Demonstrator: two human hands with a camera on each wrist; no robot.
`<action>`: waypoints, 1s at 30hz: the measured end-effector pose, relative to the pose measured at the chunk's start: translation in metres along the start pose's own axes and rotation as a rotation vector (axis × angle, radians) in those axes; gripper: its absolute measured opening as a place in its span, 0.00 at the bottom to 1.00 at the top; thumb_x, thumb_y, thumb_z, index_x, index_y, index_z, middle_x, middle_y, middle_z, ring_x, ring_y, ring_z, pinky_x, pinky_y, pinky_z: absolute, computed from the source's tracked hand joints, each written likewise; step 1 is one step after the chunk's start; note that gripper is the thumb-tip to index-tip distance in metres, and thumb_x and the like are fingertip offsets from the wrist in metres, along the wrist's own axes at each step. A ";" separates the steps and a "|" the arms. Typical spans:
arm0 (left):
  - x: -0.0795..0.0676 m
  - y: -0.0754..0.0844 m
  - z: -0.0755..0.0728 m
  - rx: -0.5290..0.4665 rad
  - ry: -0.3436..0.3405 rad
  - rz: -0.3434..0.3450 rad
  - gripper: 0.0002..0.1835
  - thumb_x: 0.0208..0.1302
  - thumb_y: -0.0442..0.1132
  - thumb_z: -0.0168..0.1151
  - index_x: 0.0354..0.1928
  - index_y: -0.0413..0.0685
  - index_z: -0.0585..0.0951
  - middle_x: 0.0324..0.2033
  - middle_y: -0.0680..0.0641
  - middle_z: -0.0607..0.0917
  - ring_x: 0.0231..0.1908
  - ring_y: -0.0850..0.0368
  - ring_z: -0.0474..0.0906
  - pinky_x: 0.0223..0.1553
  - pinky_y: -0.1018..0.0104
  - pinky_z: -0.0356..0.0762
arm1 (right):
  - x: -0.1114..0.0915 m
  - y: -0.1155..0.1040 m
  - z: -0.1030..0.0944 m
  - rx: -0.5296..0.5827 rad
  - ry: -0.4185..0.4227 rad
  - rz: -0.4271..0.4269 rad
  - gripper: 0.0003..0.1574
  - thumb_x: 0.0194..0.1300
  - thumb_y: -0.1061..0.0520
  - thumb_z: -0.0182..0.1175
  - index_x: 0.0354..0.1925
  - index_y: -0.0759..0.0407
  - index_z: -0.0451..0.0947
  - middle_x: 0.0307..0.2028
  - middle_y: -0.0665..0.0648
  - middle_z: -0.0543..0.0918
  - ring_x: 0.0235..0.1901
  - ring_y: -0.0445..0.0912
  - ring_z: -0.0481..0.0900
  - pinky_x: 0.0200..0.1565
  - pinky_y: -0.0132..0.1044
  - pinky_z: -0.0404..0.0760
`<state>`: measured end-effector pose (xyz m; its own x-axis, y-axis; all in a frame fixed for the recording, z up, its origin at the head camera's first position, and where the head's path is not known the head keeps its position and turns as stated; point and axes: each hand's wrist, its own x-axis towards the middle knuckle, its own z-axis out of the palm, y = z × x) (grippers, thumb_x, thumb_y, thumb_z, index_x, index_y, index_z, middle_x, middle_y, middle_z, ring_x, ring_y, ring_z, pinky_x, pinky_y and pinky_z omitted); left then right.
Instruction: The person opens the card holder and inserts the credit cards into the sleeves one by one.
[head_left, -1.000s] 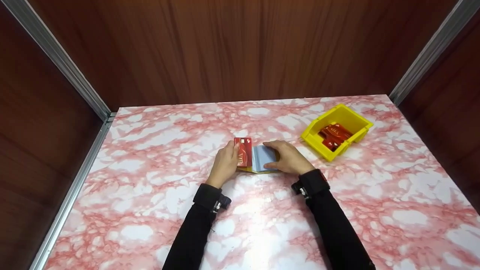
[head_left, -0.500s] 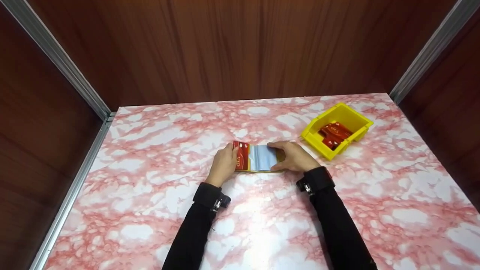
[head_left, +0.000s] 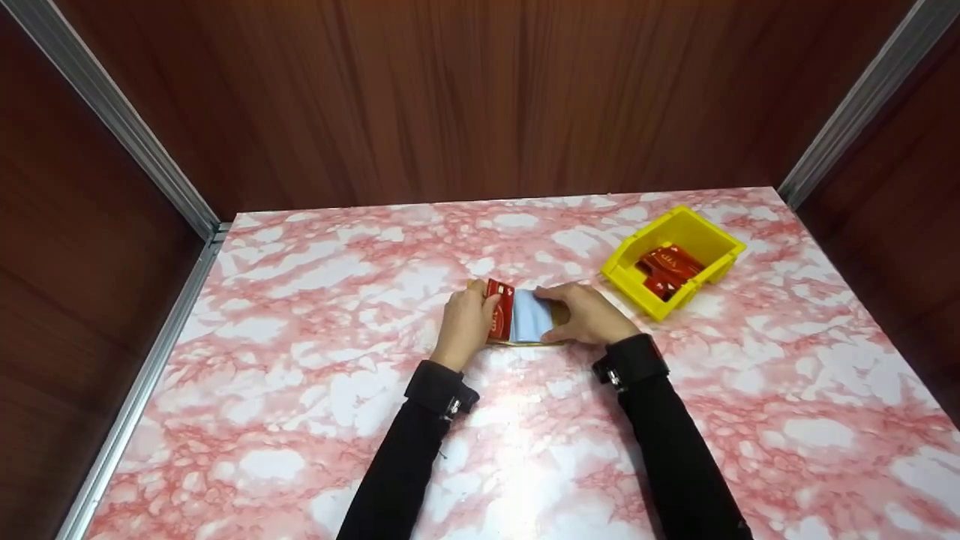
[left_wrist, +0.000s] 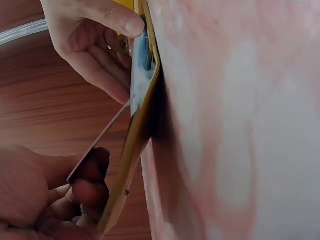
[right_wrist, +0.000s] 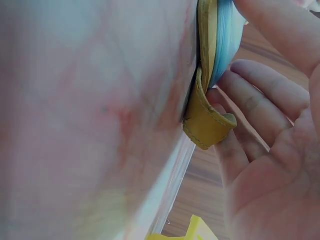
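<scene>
In the head view, my left hand pinches a red VIP card between thumb and fingers. The card is tilted, and the left wrist view shows it edge-on, its far edge meeting the clear sleeves. Those clear plastic sleeves belong to a tan leather card holder, which lies open on the table under both hands. My right hand holds the sleeves at the right, thumb at the near edge and fingers at the far one. The holder's stitched strap sticks out beside the right fingers.
A yellow bin stands to the right of the hands, with several red cards inside. The table has a pink and white marbled top. Brown wood-grain panels with metal rails enclose it at the back and sides.
My left hand has moved right with the red card, which now tilts beside the sleeves. The right hand shifted slightly right at first, then stayed. The bin has not moved.
</scene>
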<state>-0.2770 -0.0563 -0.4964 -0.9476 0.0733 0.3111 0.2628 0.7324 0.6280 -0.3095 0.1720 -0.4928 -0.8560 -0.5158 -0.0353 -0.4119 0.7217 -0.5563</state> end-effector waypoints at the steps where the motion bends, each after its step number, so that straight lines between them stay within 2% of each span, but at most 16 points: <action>1: 0.000 -0.001 0.001 0.003 -0.004 -0.019 0.10 0.73 0.37 0.62 0.34 0.37 0.78 0.30 0.34 0.86 0.38 0.34 0.86 0.41 0.43 0.82 | 0.000 0.000 0.000 0.001 -0.003 0.003 0.50 0.54 0.53 0.81 0.71 0.62 0.73 0.68 0.65 0.77 0.69 0.60 0.73 0.72 0.54 0.68; 5: 0.003 -0.005 0.007 -0.028 -0.022 -0.107 0.11 0.73 0.36 0.63 0.33 0.36 0.78 0.32 0.34 0.87 0.40 0.34 0.86 0.43 0.44 0.82 | 0.000 0.001 0.000 0.014 -0.008 0.026 0.50 0.53 0.54 0.81 0.71 0.61 0.73 0.68 0.64 0.77 0.70 0.59 0.72 0.73 0.54 0.67; 12: 0.007 -0.010 0.013 -0.132 -0.036 -0.221 0.13 0.71 0.39 0.65 0.28 0.42 0.76 0.29 0.42 0.86 0.34 0.45 0.84 0.39 0.57 0.80 | 0.000 0.000 0.000 0.022 -0.016 0.032 0.50 0.54 0.54 0.81 0.72 0.61 0.72 0.69 0.64 0.77 0.70 0.59 0.72 0.74 0.53 0.66; 19: 0.010 -0.010 0.017 -0.143 -0.044 -0.248 0.14 0.69 0.40 0.68 0.26 0.46 0.77 0.26 0.47 0.84 0.30 0.52 0.79 0.37 0.62 0.77 | 0.001 0.000 0.001 0.036 -0.016 0.053 0.51 0.54 0.52 0.81 0.72 0.59 0.72 0.70 0.62 0.76 0.72 0.58 0.70 0.74 0.52 0.65; 24: 0.011 -0.009 0.018 -0.134 -0.039 -0.228 0.18 0.68 0.41 0.70 0.22 0.48 0.75 0.22 0.51 0.81 0.27 0.56 0.76 0.33 0.64 0.74 | -0.001 0.001 0.000 0.055 -0.007 0.060 0.50 0.53 0.52 0.81 0.71 0.60 0.73 0.69 0.62 0.77 0.71 0.56 0.71 0.74 0.51 0.67; 30: 0.012 -0.005 0.023 -0.122 -0.035 -0.221 0.18 0.67 0.41 0.71 0.21 0.48 0.76 0.20 0.52 0.80 0.26 0.57 0.75 0.32 0.65 0.72 | 0.000 0.001 0.001 0.024 0.003 0.057 0.51 0.52 0.50 0.82 0.71 0.59 0.74 0.68 0.61 0.78 0.70 0.56 0.73 0.72 0.52 0.69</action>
<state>-0.2938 -0.0439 -0.5122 -0.9895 -0.0546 0.1337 0.0670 0.6463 0.7601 -0.3094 0.1728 -0.4942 -0.8786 -0.4731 -0.0650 -0.3552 0.7384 -0.5732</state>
